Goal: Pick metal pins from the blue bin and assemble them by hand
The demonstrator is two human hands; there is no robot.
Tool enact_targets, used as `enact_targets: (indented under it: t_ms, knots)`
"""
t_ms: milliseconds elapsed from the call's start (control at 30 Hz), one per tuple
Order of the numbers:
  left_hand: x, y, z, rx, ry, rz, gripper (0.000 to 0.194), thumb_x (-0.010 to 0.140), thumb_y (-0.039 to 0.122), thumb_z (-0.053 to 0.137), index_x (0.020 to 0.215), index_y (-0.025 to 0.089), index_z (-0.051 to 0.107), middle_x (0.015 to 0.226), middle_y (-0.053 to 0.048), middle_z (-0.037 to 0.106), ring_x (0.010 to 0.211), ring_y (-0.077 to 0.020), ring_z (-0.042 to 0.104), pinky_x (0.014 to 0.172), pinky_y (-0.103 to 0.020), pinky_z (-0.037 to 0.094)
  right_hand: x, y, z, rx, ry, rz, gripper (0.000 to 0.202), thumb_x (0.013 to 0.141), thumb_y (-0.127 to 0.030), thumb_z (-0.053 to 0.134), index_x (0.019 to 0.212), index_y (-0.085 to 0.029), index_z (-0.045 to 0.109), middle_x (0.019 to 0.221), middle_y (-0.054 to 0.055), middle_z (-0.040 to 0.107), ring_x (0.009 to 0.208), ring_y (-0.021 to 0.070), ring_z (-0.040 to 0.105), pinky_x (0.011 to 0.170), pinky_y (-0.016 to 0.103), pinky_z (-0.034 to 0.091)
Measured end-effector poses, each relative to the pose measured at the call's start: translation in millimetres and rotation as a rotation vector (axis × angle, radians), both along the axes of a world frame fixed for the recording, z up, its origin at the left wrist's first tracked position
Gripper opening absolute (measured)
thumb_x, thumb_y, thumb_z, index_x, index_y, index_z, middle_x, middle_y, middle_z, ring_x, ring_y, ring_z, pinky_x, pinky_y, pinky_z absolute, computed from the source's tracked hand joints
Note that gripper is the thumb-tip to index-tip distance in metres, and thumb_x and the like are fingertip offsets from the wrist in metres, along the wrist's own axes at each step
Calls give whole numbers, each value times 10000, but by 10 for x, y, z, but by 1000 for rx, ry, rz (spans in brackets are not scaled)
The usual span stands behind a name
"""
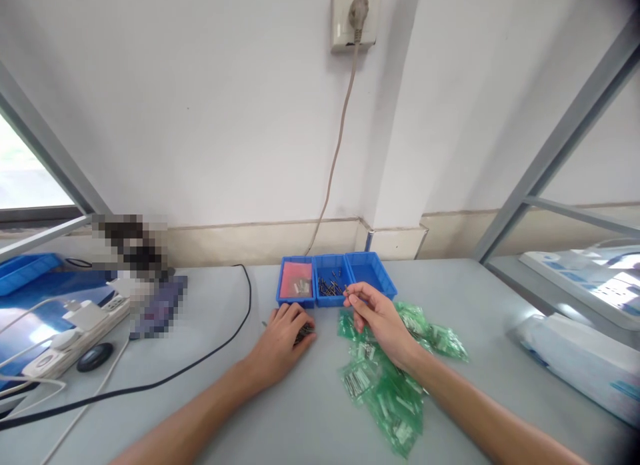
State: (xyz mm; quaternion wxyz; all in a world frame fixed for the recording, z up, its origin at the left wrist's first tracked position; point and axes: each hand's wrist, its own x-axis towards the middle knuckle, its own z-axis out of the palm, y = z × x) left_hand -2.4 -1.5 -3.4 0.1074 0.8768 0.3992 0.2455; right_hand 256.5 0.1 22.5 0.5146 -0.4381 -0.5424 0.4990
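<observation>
My left hand rests on the grey table, fingers curled around a small bunch of dark metal pins. Over the front of the blue bins my right hand is closed in a pinch, with the tip of a small metal pin showing at its fingertips. Similar pins lie loose in the middle blue bin. Beneath and beside my right hand are several green-tinted plastic bags with small metal parts inside; the hand and forearm hide some of them.
The left blue bin holds a pink sheet and a small clear bag. Beside the middle bin stands the right blue bin. A black cable crosses the table's left side, near a power strip. A white soft pack lies right.
</observation>
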Motion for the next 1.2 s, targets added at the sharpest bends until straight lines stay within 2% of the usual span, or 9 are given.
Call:
enact_targets:
  t_ms: [200, 367, 500, 567, 667, 833, 1000, 1200]
  knots:
    - [1, 1, 8, -34, -27, -34, 10, 1063, 217, 621, 1053, 216, 621, 1097, -43, 640, 1032, -255, 560, 917, -421, 427, 0, 4, -14, -5, -60, -5, 351, 960, -548, 704, 1090, -223, 722, 993, 35, 722, 523, 96, 498, 554, 290, 431]
    - [5, 8, 26, -44, -34, -66, 50, 1075, 218, 599, 1035, 215, 629, 1056, -38, 638, 1014, -247, 558, 898, -405, 434, 1, 13, -74, 44, -107, -11, 321, 995, -547, 657, 1058, -234, 686, 1009, 38, 719, 520, 113, 507, 537, 300, 424]
    - [8, 13, 30, -54, -37, -82, 78, 1084, 218, 583, 1025, 214, 633, 1044, -40, 638, 1000, -245, 549, 888, -402, 432, -8, -60, -14, 196, -301, -66, 207, 1026, -456, 640, 1037, -253, 681, 790, -13, 611, 592, 163, 531, 594, 317, 440]
    - [11, 11, 30, -58, -45, -84, 78, 1083, 214, 584, 1022, 212, 633, 1041, -40, 638, 999, -245, 548, 890, -399, 431, -15, -102, 34, 311, -397, -104, 143, 1025, -386, 651, 1007, -254, 705, 910, 14, 628, 713, 181, 567, 687, 330, 464]
    - [13, 3, 32, -71, -44, -90, 68, 1081, 204, 589, 1030, 211, 634, 1051, -39, 640, 1006, -243, 550, 897, -394, 429, -21, -123, 59, 349, -415, -105, 99, 1009, -345, 676, 989, -256, 713, 942, 13, 619, 741, 176, 566, 709, 326, 460]
    - [7, -6, 48, -77, -27, -98, 83, 1082, 196, 584, 1011, 204, 627, 1032, -42, 636, 978, -243, 544, 882, -388, 431, -12, -53, -12, 180, -224, -54, 192, 990, -446, 708, 1011, -257, 685, 756, -27, 587, 603, 157, 517, 596, 309, 420]
    - [2, 3, 49, -89, -29, -115, 80, 1082, 188, 584, 1015, 202, 627, 1040, -42, 643, 975, -239, 546, 882, -376, 441, -13, -19, -5, -1, 15, 63, 311, 985, -539, 703, 1028, -231, 723, 910, 16, 684, 546, 105, 498, 555, 290, 393]
    - [-15, 13, 20, -103, -45, -122, 67, 1079, 201, 601, 1021, 207, 634, 1038, -37, 650, 988, -236, 568, 898, -367, 452, -35, -41, 63, -141, 295, 126, 302, 933, -496, 797, 975, -203, 743, 821, -9, 605, 546, 74, 422, 521, 242, 351]
